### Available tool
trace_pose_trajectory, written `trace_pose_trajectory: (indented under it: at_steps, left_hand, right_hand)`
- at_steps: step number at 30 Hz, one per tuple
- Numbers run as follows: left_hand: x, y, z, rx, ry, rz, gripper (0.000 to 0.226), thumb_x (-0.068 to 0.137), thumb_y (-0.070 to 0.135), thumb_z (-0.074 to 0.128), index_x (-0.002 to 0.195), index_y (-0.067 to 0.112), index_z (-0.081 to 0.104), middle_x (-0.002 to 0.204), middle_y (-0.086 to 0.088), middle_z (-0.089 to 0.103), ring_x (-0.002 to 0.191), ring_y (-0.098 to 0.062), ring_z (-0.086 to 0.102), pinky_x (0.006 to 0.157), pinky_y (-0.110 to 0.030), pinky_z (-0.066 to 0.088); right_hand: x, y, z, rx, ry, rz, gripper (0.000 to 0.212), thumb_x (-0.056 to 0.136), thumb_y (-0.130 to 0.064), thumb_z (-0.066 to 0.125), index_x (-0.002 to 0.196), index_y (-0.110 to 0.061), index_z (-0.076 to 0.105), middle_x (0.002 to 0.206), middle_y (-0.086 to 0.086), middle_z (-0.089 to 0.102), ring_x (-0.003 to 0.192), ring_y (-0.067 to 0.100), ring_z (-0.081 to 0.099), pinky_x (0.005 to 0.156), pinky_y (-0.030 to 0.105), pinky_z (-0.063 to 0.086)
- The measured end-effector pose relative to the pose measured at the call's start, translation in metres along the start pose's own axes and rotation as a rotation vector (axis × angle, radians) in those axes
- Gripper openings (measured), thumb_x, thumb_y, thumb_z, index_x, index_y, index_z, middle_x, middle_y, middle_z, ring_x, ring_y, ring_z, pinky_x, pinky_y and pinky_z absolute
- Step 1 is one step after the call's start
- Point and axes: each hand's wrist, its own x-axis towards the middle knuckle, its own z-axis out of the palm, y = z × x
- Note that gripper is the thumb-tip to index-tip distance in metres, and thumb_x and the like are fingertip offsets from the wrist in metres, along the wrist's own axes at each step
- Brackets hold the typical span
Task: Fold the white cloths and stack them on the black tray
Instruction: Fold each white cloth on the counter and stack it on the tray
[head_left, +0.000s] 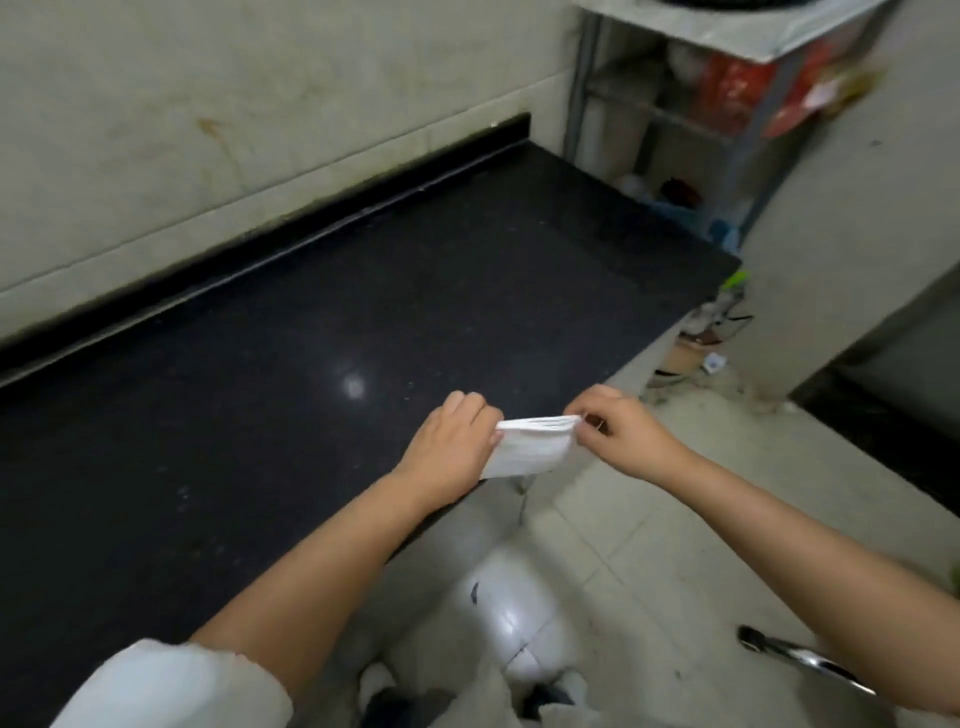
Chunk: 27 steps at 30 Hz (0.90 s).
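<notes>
Cloth (530, 448), white and already folded several layers thick, hangs in the air over the near edge of the black counter (311, 338), not resting on it. The left hand (451, 451) pinches its left end and the right hand (618, 434) pinches its right end between thumb and fingertips, with the stacked layers showing along the top edge. The risk, as I judge it, is that the layers fan apart or slip, since only the two ends are gripped and the middle sags below unsupported; a loosened pinch could drop the cloth past the counter edge onto the tiled floor (623, 545), which looks stained. No black tray is in view, so where the cloth must go cannot be told. The counter is dark, speckled and glossy, with a light reflection beyond the cloth. Behind the counter runs a stained pale wall (260, 130), and at its far end stands a metal shelf rack (675, 114) with blurred clutter.
</notes>
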Motion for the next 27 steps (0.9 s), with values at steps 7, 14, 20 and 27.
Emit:
trace_pose_trajectory:
  at_steps: [7, 14, 20, 27]
  left_hand:
    - [0.148, 0.109, 0.007, -0.178, -0.227, 0.169, 0.076, 0.079, 0.047, 0.001, 0.108, 0.002, 0.055, 0.103, -0.015, 0.052, 0.094, -0.031, 0.045, 0.083, -0.041, 0.039]
    - [0.309, 0.146, 0.028, -0.096, -0.262, 0.291, 0.052, 0.094, 0.041, 0.016, 0.112, 0.007, 0.051, 0.11, -0.01, 0.05, 0.1, -0.025, 0.043, 0.087, -0.03, 0.032]
    - [0.472, 0.128, 0.029, -0.143, -0.075, 0.356, 0.064, 0.082, 0.047, 0.01, 0.096, 0.008, 0.059, 0.093, -0.009, 0.055, 0.085, -0.021, 0.044, 0.083, -0.036, 0.04]
    - [0.628, 0.111, -0.012, -0.12, 0.056, 0.352, 0.043, 0.085, 0.035, 0.038, 0.093, 0.007, 0.07, 0.079, -0.007, 0.067, 0.073, -0.025, 0.065, 0.07, -0.02, 0.041]
  right_hand:
    - [-0.038, 0.099, -0.121, -0.048, 0.262, 0.209, 0.017, 0.071, 0.007, 0.066, 0.088, 0.005, 0.069, 0.076, 0.001, 0.052, 0.078, 0.022, 0.053, 0.063, 0.006, 0.037]
    - [0.013, 0.194, -0.23, -0.195, 0.289, 0.206, 0.017, 0.083, -0.007, 0.06, 0.096, 0.002, 0.067, 0.096, 0.018, 0.067, 0.094, 0.028, 0.061, 0.067, 0.016, 0.028]
    - [0.119, 0.249, -0.347, -0.27, 0.276, 0.152, 0.019, 0.084, -0.009, 0.06, 0.099, 0.0, 0.066, 0.101, 0.017, 0.068, 0.095, 0.027, 0.06, 0.068, 0.016, 0.03]
    - [0.231, 0.287, -0.478, -0.254, 0.342, 0.028, 0.014, 0.078, -0.001, 0.064, 0.091, 0.004, 0.069, 0.09, 0.015, 0.069, 0.078, 0.012, 0.051, 0.059, 0.012, 0.034]
